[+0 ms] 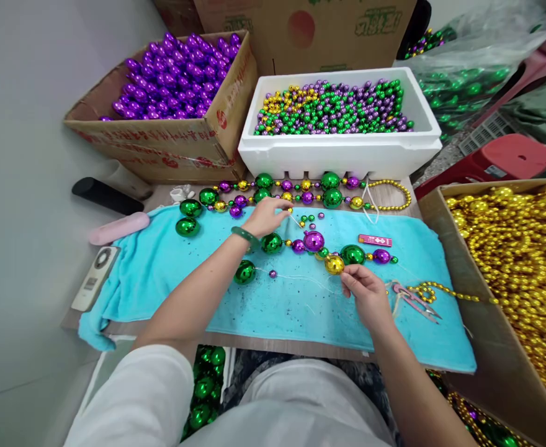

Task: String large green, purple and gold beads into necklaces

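My left hand [269,217], with a green bangle [246,237] at its wrist, pinches what looks like a small gold bead [290,210]. A thin white strand runs down from those fingertips toward a few loose small beads [311,218]. My right hand [365,289] has its fingertips closed on a large gold bead [334,265]. Against that bead lie a large purple bead [314,241] and a strung row with a green bead [352,254]. Left of it, a green bead [244,272] sits at the end of a clear thread, near a small purple bead [273,274].
A blue towel [161,273] covers the table. Finished-looking bead strands [306,197] lie along its back. Pink scissors [415,301] and a pink box [375,240] rest at right. A foam box [338,155], a purple-bead carton [161,149] and a gold-bead carton [468,316] surround the table.
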### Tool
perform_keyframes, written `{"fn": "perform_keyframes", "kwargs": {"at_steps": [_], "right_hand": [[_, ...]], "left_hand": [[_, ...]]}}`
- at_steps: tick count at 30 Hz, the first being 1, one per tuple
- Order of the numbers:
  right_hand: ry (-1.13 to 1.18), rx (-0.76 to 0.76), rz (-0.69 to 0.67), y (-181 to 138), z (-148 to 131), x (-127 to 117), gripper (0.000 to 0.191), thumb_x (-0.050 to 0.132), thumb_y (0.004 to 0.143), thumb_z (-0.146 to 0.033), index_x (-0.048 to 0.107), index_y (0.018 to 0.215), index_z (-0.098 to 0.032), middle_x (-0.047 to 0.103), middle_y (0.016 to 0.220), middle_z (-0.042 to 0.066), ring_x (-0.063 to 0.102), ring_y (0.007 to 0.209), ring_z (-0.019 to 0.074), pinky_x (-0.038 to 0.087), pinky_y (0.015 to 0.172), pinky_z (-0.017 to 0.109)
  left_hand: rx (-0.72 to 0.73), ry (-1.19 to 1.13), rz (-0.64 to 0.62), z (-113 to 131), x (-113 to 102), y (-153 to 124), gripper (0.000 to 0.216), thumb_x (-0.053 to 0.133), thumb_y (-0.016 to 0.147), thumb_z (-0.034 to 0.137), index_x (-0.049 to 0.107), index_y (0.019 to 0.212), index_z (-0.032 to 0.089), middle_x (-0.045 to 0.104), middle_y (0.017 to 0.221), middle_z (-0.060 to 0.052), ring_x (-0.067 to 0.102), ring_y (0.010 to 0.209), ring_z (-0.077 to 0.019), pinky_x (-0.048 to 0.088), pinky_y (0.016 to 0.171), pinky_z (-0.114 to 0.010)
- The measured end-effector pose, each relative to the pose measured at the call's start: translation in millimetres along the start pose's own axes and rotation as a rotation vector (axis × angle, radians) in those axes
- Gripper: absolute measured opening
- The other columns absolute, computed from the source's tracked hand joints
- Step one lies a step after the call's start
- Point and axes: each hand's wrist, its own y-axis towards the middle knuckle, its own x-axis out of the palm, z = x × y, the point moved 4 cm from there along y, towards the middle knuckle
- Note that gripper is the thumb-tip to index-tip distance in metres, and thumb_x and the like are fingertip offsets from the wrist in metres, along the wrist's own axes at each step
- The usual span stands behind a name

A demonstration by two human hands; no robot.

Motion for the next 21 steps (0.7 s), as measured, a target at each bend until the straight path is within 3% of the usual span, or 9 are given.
{"fn": "perform_keyframes", "kwargs": {"at_steps": [3,6,11,21], "right_hand": [[-0.011,0.001,-0.004,0,-2,3,0.021,0.071,0.068,-0.037,0.062,0.074,-0.018,0.050,0.059,-0.003,0.044,0.049,0.0089,0.036,0.046,0.023],[0.003,0.009,-0.011,0,-2,8,0.022,0.072,0.067,-0.037,0.063,0.072,-0.018,0.050,0.058,-0.003,0.043,0.048,0.0086,0.035,0.045,0.023],[0.007,0.010,-0.039,-1,-2,18,0.023,0.073,0.066,-0.037,0.064,0.072,-0.017,0.051,0.058,-0.002,0.043,0.048,0.0088,0.035,0.044,0.023],[-0.026,-0.003,-0.045,-3,-6,25,0.024,0.073,0.065,-0.039,0.064,0.072,-0.017,0.052,0.056,-0.002,0.042,0.047,0.0082,0.035,0.043,0.022]], "left_hand": [[-0.156,-0.536,0.045,10,-7,-24,0.023,0.074,0.072,0.026,0.076,0.094,0.020,0.073,0.092,-0.006,0.062,0.086,-0.0176,0.046,0.079,-0.032],[-0.247,-0.852,0.020,17,-7,-49,0.029,0.077,0.071,0.028,0.074,0.099,0.017,0.072,0.089,-0.007,0.064,0.085,-0.0152,0.048,0.074,-0.027],[-0.256,-0.964,0.041,20,-11,-72,0.030,0.078,0.072,0.026,0.074,0.100,0.015,0.072,0.087,-0.007,0.065,0.084,-0.0137,0.050,0.076,-0.025],[-0.232,-0.988,0.087,18,-19,-83,0.029,0.078,0.071,0.025,0.074,0.099,0.016,0.072,0.088,-0.006,0.066,0.084,-0.0135,0.051,0.074,-0.024]]}}
